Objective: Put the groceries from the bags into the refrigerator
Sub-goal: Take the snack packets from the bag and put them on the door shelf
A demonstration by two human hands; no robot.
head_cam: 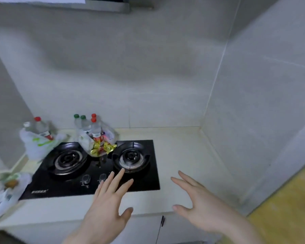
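Along the back edge of the worktop [180,155], behind and partly on the black gas hob [95,173], stand the grocery bags. A clear plastic bag [102,140] sits between the two burners, holding several water bottles with green and red caps [88,124] and a heap of gold-wrapped sweets [102,148] at its front. A white plastic bag [37,145] stands towards the back left corner with a red-capped bottle [40,127] leaning out of it. A third bag [5,187] lies at the left edge, blurred, its contents not readable. Both hands are released and empty: the left hand [109,205] hovers over the front of the hob with fingers spread, the right hand [201,205] over the bare worktop near the front edge, fingers straight. No refrigerator is in view. Judged from the contents, the bottle bags will be heavy and bottom-loaded, the thin film soft, slack and liable to tear or slump if lifted by one side. Gathering the bag mouth with a supporting hand beneath looks safest. Otherwise bottles could come out singly by the neck or waist, where they are rigid though possibly slick. Loose sweets are light and may spill.
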